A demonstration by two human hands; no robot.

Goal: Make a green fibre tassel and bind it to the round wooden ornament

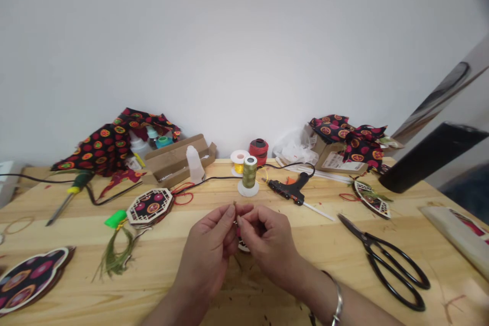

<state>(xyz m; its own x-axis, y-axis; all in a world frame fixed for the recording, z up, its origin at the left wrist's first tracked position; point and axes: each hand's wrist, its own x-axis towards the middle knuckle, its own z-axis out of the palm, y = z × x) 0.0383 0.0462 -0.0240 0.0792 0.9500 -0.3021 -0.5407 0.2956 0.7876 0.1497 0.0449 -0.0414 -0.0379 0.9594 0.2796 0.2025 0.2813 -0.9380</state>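
Note:
My left hand [212,244] and my right hand [269,239] meet over the middle of the table, thumbs and fingertips pinched close together. What they pinch is too small and too covered to make out; a tiny brownish tip shows above the fingers. Between and below the hands, part of a patterned ornament [243,245] with a pale edge is visible, mostly hidden. Just beyond the fingertips stands a spool of olive green thread [249,173]. A black glue gun [292,188] with a white glue stick lies past my right hand.
Black-handled scissors [385,260] lie at right, near a fan-shaped ornament [372,198]. An octagonal ornament [150,206] with a green tassel [116,254] lies at left, below a screwdriver [69,196]. Farther back are a cardboard box [175,163], a white bottle [194,165] and red thread [259,152].

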